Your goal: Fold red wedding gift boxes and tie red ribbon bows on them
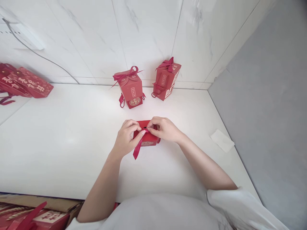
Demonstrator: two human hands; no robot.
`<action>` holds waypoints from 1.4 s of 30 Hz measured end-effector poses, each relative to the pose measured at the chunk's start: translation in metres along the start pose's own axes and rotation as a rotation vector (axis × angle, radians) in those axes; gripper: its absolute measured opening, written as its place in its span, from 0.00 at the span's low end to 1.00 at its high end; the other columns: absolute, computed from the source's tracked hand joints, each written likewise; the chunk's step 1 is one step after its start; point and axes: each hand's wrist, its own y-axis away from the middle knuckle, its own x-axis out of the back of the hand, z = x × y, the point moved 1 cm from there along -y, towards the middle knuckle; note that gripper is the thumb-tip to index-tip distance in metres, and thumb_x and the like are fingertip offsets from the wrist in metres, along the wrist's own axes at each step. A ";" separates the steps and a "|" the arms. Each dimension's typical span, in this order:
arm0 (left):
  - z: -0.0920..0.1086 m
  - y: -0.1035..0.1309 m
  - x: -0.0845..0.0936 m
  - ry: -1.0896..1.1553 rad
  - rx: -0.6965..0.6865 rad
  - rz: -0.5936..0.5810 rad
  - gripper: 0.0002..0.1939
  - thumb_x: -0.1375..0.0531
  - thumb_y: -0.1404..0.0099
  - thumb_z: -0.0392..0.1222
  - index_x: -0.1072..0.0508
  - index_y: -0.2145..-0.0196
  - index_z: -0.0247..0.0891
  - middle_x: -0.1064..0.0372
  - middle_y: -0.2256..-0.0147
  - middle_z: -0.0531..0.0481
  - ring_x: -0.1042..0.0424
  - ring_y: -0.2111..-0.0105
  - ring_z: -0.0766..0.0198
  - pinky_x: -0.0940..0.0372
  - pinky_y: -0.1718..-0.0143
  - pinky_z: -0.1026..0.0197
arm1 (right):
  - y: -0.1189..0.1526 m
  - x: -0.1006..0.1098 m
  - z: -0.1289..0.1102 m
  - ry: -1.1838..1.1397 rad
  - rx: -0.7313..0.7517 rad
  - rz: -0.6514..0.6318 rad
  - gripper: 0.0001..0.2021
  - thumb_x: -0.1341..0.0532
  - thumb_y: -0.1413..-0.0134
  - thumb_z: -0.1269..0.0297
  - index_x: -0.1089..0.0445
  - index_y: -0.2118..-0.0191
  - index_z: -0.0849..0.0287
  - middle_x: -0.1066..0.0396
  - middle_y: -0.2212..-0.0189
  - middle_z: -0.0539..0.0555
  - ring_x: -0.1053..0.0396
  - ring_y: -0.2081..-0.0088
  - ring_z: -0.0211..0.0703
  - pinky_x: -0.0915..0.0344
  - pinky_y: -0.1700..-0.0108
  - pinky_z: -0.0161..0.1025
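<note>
A small red gift box with a round gold pattern on its front stands on the white table, between both hands. Across its top lies a dark red ribbon, one tail hanging down the front left. My left hand pinches the ribbon at the top of the box between thumb and fingers. From the right, my right hand also pinches the ribbon there, its fingertips close to the left thumb. The fingers partly hide the ribbon's middle and the box top.
Two red boxes with bows, a left one and a right one, stand near the tiled wall. More red boxes lie at far left. White paper lies by the grey panel. A carton of red boxes sits below the front edge.
</note>
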 end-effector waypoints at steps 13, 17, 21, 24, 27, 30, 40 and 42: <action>-0.001 -0.001 0.015 0.188 0.266 -0.218 0.15 0.44 0.33 0.48 0.31 0.75 0.39 0.45 0.39 0.51 0.29 0.52 0.56 0.30 0.76 0.63 | 0.002 0.003 -0.006 0.014 -0.168 0.046 0.02 0.43 0.51 0.70 0.34 0.71 0.57 0.30 0.74 0.46 0.37 0.75 0.34 0.42 0.71 0.32; -0.003 -0.001 0.015 0.146 0.267 -0.211 0.15 0.45 0.33 0.46 0.32 0.76 0.39 0.44 0.37 0.54 0.35 0.42 0.52 0.28 0.69 0.62 | 0.003 0.008 -0.008 0.127 -0.206 0.047 0.02 0.43 0.52 0.68 0.36 0.73 0.56 0.30 0.76 0.46 0.37 0.75 0.35 0.45 0.72 0.33; -0.004 0.000 0.016 0.150 0.280 -0.197 0.14 0.44 0.34 0.44 0.33 0.77 0.39 0.43 0.37 0.55 0.37 0.40 0.54 0.27 0.62 0.61 | 0.004 0.015 -0.009 0.194 -0.254 0.048 0.03 0.43 0.53 0.67 0.38 0.74 0.56 0.32 0.77 0.46 0.40 0.76 0.35 0.48 0.74 0.33; -0.001 0.000 0.017 0.173 0.292 -0.199 0.14 0.44 0.35 0.44 0.33 0.77 0.39 0.43 0.36 0.54 0.36 0.40 0.53 0.27 0.61 0.61 | 0.004 0.018 -0.009 0.184 -0.264 0.036 0.03 0.43 0.54 0.68 0.39 0.75 0.56 0.34 0.78 0.46 0.40 0.77 0.35 0.47 0.74 0.33; 0.001 0.000 0.018 0.192 0.291 -0.194 0.15 0.44 0.35 0.44 0.35 0.78 0.39 0.43 0.36 0.53 0.33 0.43 0.53 0.27 0.60 0.60 | 0.005 0.020 -0.010 0.166 -0.261 0.041 0.04 0.43 0.55 0.69 0.39 0.76 0.57 0.35 0.78 0.46 0.40 0.76 0.35 0.46 0.73 0.33; 0.002 0.001 0.019 0.211 0.298 -0.217 0.14 0.44 0.35 0.44 0.34 0.78 0.38 0.43 0.36 0.51 0.30 0.45 0.51 0.27 0.61 0.59 | 0.006 0.021 -0.011 0.148 -0.278 0.054 0.04 0.43 0.56 0.70 0.40 0.77 0.57 0.36 0.79 0.45 0.41 0.77 0.34 0.46 0.73 0.32; -0.007 0.001 0.023 0.217 0.277 -0.272 0.16 0.44 0.36 0.44 0.36 0.80 0.39 0.43 0.36 0.49 0.35 0.41 0.45 0.27 0.57 0.53 | 0.008 0.023 -0.015 0.168 -0.300 0.024 0.05 0.43 0.53 0.72 0.39 0.76 0.57 0.36 0.80 0.46 0.40 0.77 0.35 0.46 0.74 0.33; -0.007 0.000 0.024 0.224 0.278 -0.240 0.17 0.45 0.35 0.45 0.35 0.80 0.39 0.42 0.36 0.49 0.32 0.44 0.47 0.27 0.56 0.52 | 0.011 0.027 -0.019 0.176 -0.277 0.018 0.02 0.43 0.48 0.70 0.35 0.70 0.57 0.33 0.77 0.47 0.38 0.76 0.36 0.45 0.73 0.33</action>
